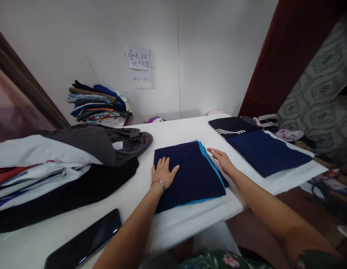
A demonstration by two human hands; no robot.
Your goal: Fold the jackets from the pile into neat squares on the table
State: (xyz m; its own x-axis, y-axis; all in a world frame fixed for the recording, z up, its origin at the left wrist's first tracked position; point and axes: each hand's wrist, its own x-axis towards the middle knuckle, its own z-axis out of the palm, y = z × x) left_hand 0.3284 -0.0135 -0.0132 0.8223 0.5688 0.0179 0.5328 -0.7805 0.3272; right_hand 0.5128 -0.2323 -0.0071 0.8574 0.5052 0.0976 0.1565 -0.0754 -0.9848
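A folded navy garment (190, 168) with bright blue edges lies flat on the white table (176, 132), in front of me. My left hand (164, 173) rests palm down on its left side, fingers spread, with a bracelet on the wrist. Beside the garment's right edge is my right hand (221, 161), fingers stretched out and held together, with nothing in it. Whether its lower side touches the cloth I cannot tell. Farther right lies another folded navy garment (267, 152), next to a folded black garment (232, 126) with white stripes.
Unfolded clothes (78, 149) in grey, white and black are heaped on the left. A black phone (85, 239) lies at the near left. Behind, a tall stack of folded clothes (99, 102) stands against the wall, where paper notes (141, 59) hang.
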